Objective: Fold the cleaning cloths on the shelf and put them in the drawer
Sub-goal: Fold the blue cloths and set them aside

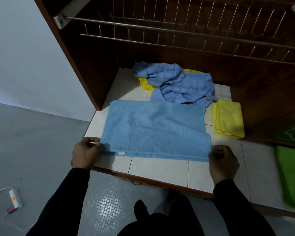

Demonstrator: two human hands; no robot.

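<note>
A light blue ribbed cloth [153, 130] lies folded in half and flat on the white tiled shelf [160, 169]. My left hand [85, 152] pinches its near left corner. My right hand [223, 160] pinches its near right corner. Behind it lies a crumpled pile of darker blue cloths [177, 84] with a yellow cloth [144, 84] partly under them. A folded yellow cloth [228, 120] sits to the right of the blue one. The drawer front with a small handle [136, 182] shows under the shelf edge.
A metal dish rack [177, 31] hangs above the shelf inside the dark wooden cabinet. A green cloth [293, 176] lies at the right edge. On the grey floor at the lower left lies a white power strip [15, 197] with its cable.
</note>
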